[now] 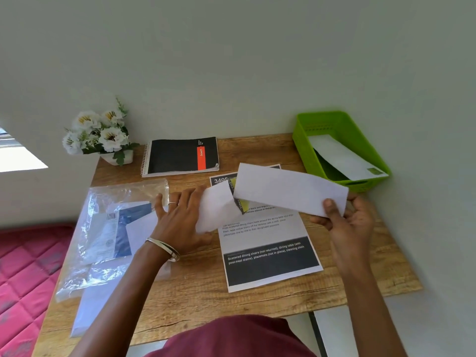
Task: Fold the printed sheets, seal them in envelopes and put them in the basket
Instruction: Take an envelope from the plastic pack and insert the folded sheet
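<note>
My right hand (345,222) pinches the right end of a white envelope (288,191) and holds it above the table. My left hand (177,217) holds a white folded sheet (216,210) by its left side; its thumb is hidden under the paper. The sheet's upper corner meets the envelope's left end. Below both lies a flat printed sheet (268,243) with black bands and text. A green basket (306,140) stands at the back right corner with one white envelope (342,155) inside.
A clear plastic bag of envelopes (108,228) lies on the left of the wooden table (195,287), with a white sheet under it. A black spiral notebook (180,155) and a pot of white flowers (100,135) stand at the back by the wall.
</note>
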A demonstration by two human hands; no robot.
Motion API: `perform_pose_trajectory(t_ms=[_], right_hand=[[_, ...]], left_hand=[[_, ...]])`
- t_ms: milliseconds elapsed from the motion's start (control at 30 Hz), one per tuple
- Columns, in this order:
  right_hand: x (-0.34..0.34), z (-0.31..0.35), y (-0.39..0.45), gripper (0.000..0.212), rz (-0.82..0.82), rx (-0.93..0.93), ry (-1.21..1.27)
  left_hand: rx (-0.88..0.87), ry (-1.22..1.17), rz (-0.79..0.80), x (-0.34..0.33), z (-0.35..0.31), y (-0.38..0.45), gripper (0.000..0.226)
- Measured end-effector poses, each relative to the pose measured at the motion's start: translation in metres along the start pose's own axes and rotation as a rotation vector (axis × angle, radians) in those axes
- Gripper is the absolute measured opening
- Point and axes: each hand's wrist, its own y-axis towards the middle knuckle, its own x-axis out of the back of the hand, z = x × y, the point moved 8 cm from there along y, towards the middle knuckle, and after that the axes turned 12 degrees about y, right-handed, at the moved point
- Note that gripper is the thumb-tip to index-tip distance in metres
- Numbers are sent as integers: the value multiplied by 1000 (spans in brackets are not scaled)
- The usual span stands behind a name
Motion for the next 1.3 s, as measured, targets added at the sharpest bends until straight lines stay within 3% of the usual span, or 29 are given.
perform_pose_trajectory(t_ms=[633,867,967,1033,1167,1300], right_hand=[[4,11,8,14,62,43,-172],[-8,7,13,29,151,39,-219],[-21,-2,3,54,142,36,-187],[-28,-10,-5,60,113,48,-180],[-42,-23,-22,44,106,61,-198],[-62,-28,-35,23,252,103,-285]], left_hand=[[-12,63,-26,-1,-10,1,108],[-87,57,-17,-2,-21,-2,104],[-92,67,4,-4,-29,-1,104],[-107,62,8,-2,-36,-2,102],[-145,56,-9,4,-47,-4,102],[-160,71,-21,6,-52,-5,102]])
